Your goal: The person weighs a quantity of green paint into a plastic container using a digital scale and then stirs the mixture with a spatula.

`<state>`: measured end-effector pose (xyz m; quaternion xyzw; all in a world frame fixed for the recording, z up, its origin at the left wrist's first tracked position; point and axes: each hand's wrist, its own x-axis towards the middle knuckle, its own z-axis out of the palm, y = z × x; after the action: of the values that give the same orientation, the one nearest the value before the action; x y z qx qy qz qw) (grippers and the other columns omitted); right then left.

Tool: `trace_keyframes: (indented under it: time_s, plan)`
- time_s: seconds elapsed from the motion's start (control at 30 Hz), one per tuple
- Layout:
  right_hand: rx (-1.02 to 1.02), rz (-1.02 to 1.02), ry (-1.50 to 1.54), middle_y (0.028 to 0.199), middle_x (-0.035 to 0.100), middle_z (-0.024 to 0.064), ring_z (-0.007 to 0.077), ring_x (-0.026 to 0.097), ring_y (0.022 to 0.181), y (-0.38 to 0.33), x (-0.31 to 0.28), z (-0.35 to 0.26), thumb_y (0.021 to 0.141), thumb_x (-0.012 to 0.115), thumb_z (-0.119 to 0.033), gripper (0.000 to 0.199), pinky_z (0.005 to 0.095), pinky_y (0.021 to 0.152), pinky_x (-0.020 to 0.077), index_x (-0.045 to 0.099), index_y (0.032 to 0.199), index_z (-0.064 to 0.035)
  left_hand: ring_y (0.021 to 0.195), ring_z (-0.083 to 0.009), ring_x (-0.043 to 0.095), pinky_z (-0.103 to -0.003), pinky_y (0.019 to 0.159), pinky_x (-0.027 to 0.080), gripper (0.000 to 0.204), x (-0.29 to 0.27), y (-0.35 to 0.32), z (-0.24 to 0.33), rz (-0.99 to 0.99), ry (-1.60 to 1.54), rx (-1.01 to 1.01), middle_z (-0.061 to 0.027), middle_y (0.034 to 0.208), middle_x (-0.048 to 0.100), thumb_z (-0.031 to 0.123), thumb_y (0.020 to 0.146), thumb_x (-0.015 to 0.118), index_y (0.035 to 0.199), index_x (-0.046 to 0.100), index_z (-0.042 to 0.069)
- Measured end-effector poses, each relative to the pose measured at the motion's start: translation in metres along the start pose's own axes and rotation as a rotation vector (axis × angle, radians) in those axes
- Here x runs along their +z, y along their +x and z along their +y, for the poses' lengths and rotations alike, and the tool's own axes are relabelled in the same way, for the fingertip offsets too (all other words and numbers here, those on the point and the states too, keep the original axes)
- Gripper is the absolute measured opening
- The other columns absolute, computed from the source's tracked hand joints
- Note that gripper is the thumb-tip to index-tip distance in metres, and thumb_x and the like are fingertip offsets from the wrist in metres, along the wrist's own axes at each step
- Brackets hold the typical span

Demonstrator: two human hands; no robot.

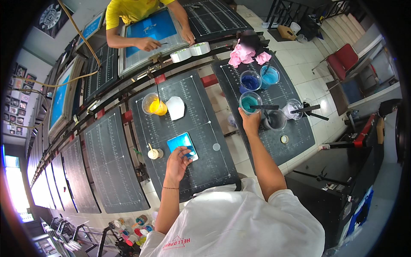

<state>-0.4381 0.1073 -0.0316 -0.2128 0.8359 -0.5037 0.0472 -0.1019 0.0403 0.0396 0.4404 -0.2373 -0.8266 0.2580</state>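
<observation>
My right hand point(251, 122) is wrapped round a clear plastic cup of teal ink point(247, 105), which has a dark spatula handle point(269, 107) leaning out of it. My left hand point(179, 162) has its fingers curled together over the near part of a flat rectangular object with a shiny blue face point(180, 142). Whatever its fingertips may pinch is hidden. Left of that hand stands a small cream-coloured bottle point(155, 153). Beyond it are a cup of yellow ink point(154, 105) with a stirrer and a white piece of paper point(175, 108).
Cups of dark blue ink point(250, 81), light blue ink point(269, 76), white ink point(293, 109) and grey-black contents point(276, 121) crowd the right board point(295, 145). Pink cloths point(242, 55) lie behind them. Across the rail, a person in yellow point(124, 13) works over a blue screen frame point(150, 32).
</observation>
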Motion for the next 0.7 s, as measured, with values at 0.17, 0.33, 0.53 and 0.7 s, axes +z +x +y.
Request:
trace_keyframes:
  time_s: [0.17, 0.33, 0.53, 0.7]
  plan:
    - [0.069, -0.061, 0.008, 0.110, 0.060, 0.0282, 0.0432, 0.057, 0.105, -0.002, -0.008, -0.013, 0.075, 0.085, -0.038, 0.069, 0.0476, 0.092, 0.0441, 0.056, 0.113, 0.0115, 0.062, -0.0106, 0.049, -0.032, 0.072, 0.054, 0.027, 0.002, 0.006, 0.006, 0.007, 0.070, 0.056, -0.0101, 0.100, 0.064, 0.027, 0.103, 0.048, 0.107, 0.059, 0.002]
    - [0.120, -0.022, -0.078, 0.115, 0.060, 0.0342, 0.0461, 0.058, 0.109, -0.007, -0.005, -0.008, 0.074, 0.085, -0.039, 0.067, 0.0491, 0.090, 0.0462, 0.058, 0.109, 0.0124, 0.072, -0.0131, 0.054, -0.031, 0.073, 0.052, 0.025, 0.004, 0.023, 0.025, 0.068, 0.176, 0.179, -0.0074, 0.097, 0.063, 0.028, 0.101, 0.052, 0.107, 0.060, 0.005]
    - [0.017, -0.027, -0.133, 0.137, 0.045, 0.0329, 0.0458, 0.040, 0.131, -0.022, -0.004, 0.013, 0.073, 0.085, -0.036, 0.094, 0.0470, 0.111, 0.0321, 0.037, 0.137, 0.0127, 0.088, -0.0168, 0.060, -0.029, 0.076, 0.050, 0.036, 0.006, 0.096, 0.032, 0.434, 0.430, 0.582, -0.0101, 0.107, 0.060, 0.015, 0.091, 0.065, 0.120, 0.053, -0.001]
    - [0.071, -0.228, 0.078, 0.150, 0.034, 0.0266, 0.0353, 0.033, 0.141, -0.084, -0.035, 0.012, 0.083, 0.076, -0.016, 0.090, 0.0410, 0.118, 0.0256, 0.022, 0.150, 0.0095, 0.119, -0.0352, 0.052, -0.043, 0.104, 0.041, 0.072, 0.004, 0.155, 0.043, 0.767, 0.737, 0.818, -0.0249, 0.127, 0.052, 0.017, 0.077, 0.077, 0.134, 0.041, -0.008]
